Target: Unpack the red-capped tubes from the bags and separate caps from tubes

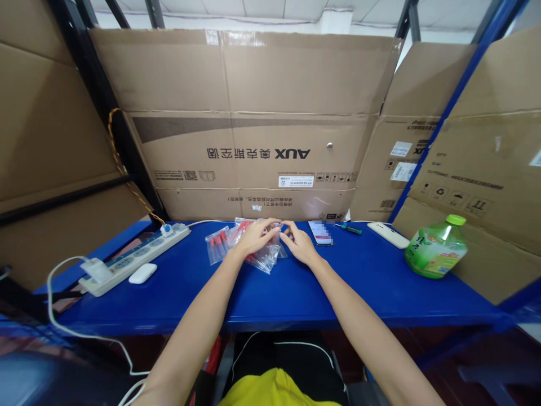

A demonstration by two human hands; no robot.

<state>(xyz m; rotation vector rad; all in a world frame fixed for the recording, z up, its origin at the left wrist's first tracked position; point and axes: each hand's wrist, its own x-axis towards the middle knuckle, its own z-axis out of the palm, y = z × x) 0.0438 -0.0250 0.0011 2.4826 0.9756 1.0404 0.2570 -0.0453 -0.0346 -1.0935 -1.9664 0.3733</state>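
Both hands meet above a loose pile of clear plastic bags [266, 260] with red pieces inside, near the back of the blue table. My left hand [255, 237] reaches over the pile from the left, thumb and fingers closing at a bag's upper edge. From the right, my right hand [299, 243] bends its fingers toward the same spot, its fingertips close to the left ones. What lies right between the fingertips is small and partly hidden. Left of the hands, a flat clear bag [217, 246] with several red pieces lies on the table.
A power strip [139, 256] with plugs and a white case [142, 273] occupy the left side. To the right are a phone [320, 232], a green screwdriver [349, 228], a white flat device [387, 234] and a green bottle [437, 248]. Cardboard walls [253, 79] enclose the blue table [279, 307].
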